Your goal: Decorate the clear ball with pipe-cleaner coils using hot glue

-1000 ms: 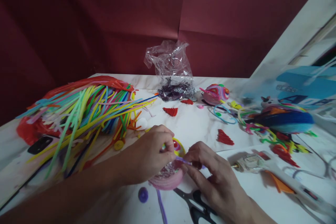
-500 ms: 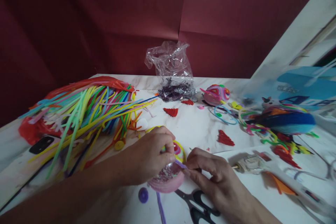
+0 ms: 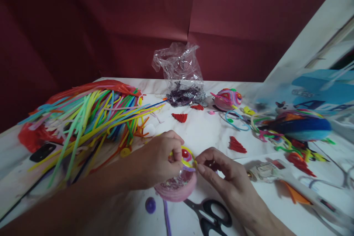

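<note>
Left hand: left hand (image 3: 157, 162) curled over the near-left side of the pink coiled piece (image 3: 177, 188); fingertips pinched together at its top rim on a yellow loop (image 3: 188, 152).
Right hand: right hand (image 3: 224, 177) at the right side of the same piece; thumb and forefinger close on a short lilac strand (image 3: 189, 169) at the rim. Whether they actually clamp it cannot be told.
Hands, relation: close together, almost touching over the piece.
Pink coiled piece: round, bowl-like, wound from pink fuzzy wire, glittery filling inside; sits on the white marbled table (image 3: 204, 136) near its front edge, between both hands.
Scissors: black-handled scissors (image 3: 212, 217) lying flat just beside the right wrist, blades pointing towards the pink piece.
Purple pompom: small purple pompom (image 3: 151, 205) on the table, near the front of the piece; a lilac wire (image 3: 166, 219) runs beside it.
Pipe cleaners: large loose bundle of multicoloured pipe cleaners (image 3: 91, 114) at left, partly over a dark phone (image 3: 42, 152).
Glue gun: pale glue gun (image 3: 279, 177) at right, nozzle towards the right hand.
Plastic bag: crumpled clear plastic bag (image 3: 179, 73) with dark contents at the back.
Finished piece: pink striped ball (image 3: 228, 98) beyond, well apart.
Red cones: small red pieces (image 3: 236, 145) scattered mid-table.
Writing: blue printed packet (image 3: 320, 92) at far right; lettering blurred, unreadable.
</note>
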Tool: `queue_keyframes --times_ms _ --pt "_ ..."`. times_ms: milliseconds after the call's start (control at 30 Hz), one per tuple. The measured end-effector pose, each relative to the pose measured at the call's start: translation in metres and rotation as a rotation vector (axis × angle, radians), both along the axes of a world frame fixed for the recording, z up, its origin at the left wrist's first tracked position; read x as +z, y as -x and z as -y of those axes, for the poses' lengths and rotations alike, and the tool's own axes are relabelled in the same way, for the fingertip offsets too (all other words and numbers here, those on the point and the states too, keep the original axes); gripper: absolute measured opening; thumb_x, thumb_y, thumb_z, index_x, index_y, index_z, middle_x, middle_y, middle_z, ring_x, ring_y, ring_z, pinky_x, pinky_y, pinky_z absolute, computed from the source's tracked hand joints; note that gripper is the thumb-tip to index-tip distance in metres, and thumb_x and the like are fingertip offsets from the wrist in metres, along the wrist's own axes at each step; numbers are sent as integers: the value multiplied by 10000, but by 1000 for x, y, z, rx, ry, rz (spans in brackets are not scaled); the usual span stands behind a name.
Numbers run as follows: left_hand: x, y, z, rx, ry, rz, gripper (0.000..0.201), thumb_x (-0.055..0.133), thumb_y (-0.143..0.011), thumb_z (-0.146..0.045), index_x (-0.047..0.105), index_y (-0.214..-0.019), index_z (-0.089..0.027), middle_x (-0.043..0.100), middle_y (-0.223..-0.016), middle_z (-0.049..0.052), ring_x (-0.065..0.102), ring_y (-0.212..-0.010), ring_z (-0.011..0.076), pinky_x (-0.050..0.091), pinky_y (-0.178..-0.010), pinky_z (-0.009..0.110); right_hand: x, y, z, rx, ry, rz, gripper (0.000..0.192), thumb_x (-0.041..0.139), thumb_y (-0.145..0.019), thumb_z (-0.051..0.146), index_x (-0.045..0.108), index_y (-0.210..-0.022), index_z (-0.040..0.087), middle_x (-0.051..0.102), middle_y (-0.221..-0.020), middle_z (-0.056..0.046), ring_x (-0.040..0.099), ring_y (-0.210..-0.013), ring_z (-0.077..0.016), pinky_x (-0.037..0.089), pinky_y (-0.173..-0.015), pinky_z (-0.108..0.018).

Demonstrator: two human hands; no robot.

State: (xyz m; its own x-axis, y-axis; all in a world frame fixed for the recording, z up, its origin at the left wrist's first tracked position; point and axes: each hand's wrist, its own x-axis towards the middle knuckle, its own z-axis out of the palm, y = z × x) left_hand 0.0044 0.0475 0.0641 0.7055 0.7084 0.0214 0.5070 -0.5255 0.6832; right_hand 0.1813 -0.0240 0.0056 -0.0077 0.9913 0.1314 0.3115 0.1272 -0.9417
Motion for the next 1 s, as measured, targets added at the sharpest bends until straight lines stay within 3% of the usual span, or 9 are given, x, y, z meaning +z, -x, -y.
queue_keyframes --times_ms 133,333,833,1000 --pt "5 -1 0 -21 16 -38 134 525 -663 -79 468 -575 -163 563 -955 28 555 -964 161 391 -753 244 -6 2 -2 -7 87 -84 372 561 -822 515 549 -787 145 518 -704 -17 429 -607 -111 337 -518 -186" --pt "4 -3 0 -46 -40 -60 122 526 -690 -96 479 -595 -156 580 -915 11 557 -784 122 383 -672 228 -10 5 -2 41 157 -160 429 614 -765 544 500 -748 131 466 -654 -8 390 -581 -97 328 -496 -177" --pt "0 -6 -1 -6 -84 -39 83 522 -673 -100 499 -624 -163 603 -865 -4 547 -764 122 363 -680 233 0 4 0 42 79 -68 250 566 -769 357 527 -666 132 500 -652 -16 426 -608 -109 349 -533 -180" --pt "-4 -9 -1 -4 -108 -32 83 514 -670 -100 488 -622 -163 599 -844 -5 543 -759 124 363 -672 234 -5 4 -1 47 147 -108 222 560 -740 338 518 -669 131 482 -616 -5 401 -562 -96 315 -496 -178"
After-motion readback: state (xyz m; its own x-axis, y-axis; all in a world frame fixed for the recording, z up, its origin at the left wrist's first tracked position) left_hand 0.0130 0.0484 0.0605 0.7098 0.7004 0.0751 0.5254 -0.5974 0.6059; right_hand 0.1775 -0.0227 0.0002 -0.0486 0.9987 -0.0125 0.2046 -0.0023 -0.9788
